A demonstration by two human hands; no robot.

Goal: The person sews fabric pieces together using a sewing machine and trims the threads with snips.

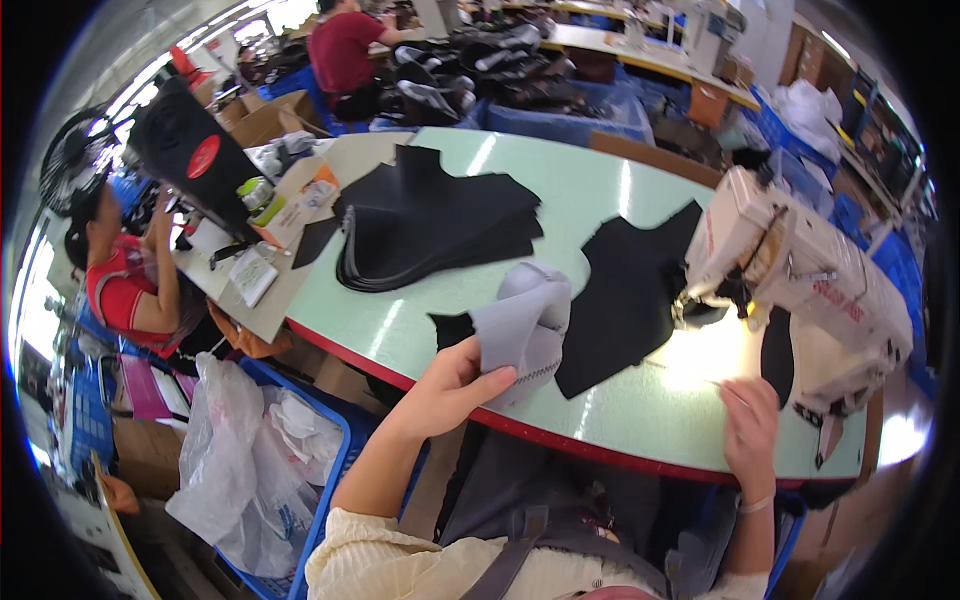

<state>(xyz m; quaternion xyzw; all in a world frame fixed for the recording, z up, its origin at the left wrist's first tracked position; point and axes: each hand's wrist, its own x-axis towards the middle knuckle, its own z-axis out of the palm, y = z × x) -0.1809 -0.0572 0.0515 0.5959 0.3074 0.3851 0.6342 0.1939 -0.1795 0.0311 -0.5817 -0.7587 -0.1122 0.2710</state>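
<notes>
My left hand (pixel 462 388) pinches a folded grey fabric piece (pixel 535 330) between thumb and fingers, above the table's front edge. A dark zigzag seam runs along its lower part, and a black corner juts out at its left. My right hand (pixel 750 412) rests by the lit sewing area, fingertips pressed together; a thin line leads left from them, too faint to name. Just beyond it stands a white sewing machine (pixel 800 285) with its lamp on. Between my hands and farther back lies a flat black fabric piece (pixel 625 300).
A stack of black cut pieces (pixel 440 215) lies on the pale green table (pixel 390 335). At lower left, a blue crate (pixel 345 450) holds plastic bags. One co-worker in red (pixel 135 290) sits at left; another person (pixel 340 50) works farther back near dark piled pieces (pixel 470 70).
</notes>
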